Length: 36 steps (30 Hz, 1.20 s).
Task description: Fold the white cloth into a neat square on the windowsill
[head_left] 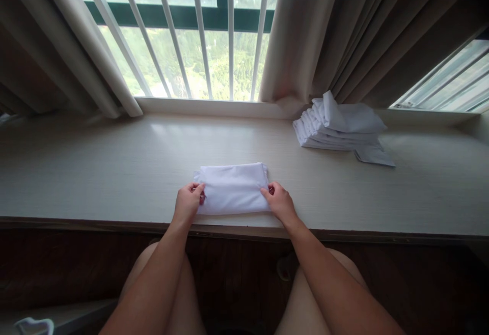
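Note:
A folded white cloth (232, 188) lies flat on the pale window ledge (95, 172), near its front edge. My left hand (188, 201) pinches the cloth's left edge between thumb and fingers. My right hand (279, 200) grips the cloth's right edge the same way. Both forearms reach up from my lap.
A stack of folded white cloths (338, 123) sits at the back right of the ledge, with a flat white packet (375, 155) beside it. Beige curtains (344, 29) hang on both sides of a barred window (198, 34). A white cloth scrap (34, 326) lies at the lower left.

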### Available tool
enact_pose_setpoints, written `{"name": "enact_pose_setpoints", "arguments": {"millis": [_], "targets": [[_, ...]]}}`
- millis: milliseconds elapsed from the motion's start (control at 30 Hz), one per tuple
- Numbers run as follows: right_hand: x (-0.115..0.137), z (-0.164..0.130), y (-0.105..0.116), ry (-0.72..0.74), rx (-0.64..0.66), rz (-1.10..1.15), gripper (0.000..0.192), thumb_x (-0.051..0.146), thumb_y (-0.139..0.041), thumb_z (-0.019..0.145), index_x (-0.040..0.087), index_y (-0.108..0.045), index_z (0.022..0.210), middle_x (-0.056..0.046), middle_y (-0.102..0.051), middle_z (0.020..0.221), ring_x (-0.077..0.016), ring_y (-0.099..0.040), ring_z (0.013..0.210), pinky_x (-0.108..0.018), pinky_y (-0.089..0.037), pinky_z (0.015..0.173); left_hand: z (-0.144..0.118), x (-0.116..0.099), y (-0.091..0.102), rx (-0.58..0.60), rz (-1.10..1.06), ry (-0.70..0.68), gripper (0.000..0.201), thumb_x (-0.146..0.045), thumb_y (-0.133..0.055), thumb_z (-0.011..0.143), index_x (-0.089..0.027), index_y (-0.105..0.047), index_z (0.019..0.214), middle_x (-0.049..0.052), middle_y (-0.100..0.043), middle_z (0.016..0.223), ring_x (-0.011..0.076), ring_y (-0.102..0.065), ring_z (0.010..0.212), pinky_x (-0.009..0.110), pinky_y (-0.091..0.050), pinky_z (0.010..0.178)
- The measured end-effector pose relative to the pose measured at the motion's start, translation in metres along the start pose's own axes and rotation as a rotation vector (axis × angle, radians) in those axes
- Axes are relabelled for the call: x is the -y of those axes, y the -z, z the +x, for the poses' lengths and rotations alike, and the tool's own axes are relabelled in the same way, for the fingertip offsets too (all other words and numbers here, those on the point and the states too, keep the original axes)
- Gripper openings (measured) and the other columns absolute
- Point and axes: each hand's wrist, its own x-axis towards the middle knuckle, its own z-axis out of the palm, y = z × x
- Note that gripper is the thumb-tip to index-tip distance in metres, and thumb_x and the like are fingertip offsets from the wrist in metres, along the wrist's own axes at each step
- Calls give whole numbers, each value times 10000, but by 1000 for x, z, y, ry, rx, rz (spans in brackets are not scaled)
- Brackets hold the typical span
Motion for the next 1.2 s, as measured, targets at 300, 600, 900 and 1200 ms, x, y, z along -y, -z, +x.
{"name": "enact_pose_setpoints", "arguments": {"millis": [300, 600, 900, 1200], "targets": [[1, 0, 1, 8, 3, -14, 316, 517, -558, 1005, 233, -668, 1090, -50, -752, 1081, -206, -682, 994, -268, -402, 797, 6, 5, 2, -61, 157, -38, 624, -444, -752, 742, -169, -632, 1289, 23, -688, 727, 198, -654, 674, 285, -496, 674], [4, -3, -1, 22, -14, -44, 344, 534, -537, 1016, 232, -664, 1119, -68, -753, 1107, -214, -686, 1016, -287, -413, 851, -35, -16, -23, -128, 827, -656, 487, -431, -492, 1008, -289, -569, 1468, 111, -526, 1565, 314, -448, 1469, 497, -361, 1214], [9, -5, 2, 39, -28, -67, 312, 485, -555, 1015, 220, -673, 1131, -85, -751, 1115, -222, -689, 1032, -296, -424, 890, -12, 18, -28, 241, 1118, -389, 806, -627, -259, 1035, -149, -191, 1681, 169, -155, 1742, 289, -127, 1646, 638, -166, 1302], [13, -12, 3, 85, -16, -61, 342, 498, -510, 1037, 210, -667, 1136, -83, -751, 1154, -234, -678, 1093, -340, -409, 978, -42, -32, -59, 219, 1142, -679, 680, -560, -340, 1047, -249, -319, 1650, 118, -255, 1725, 313, -153, 1640, 724, -96, 1280]]}}
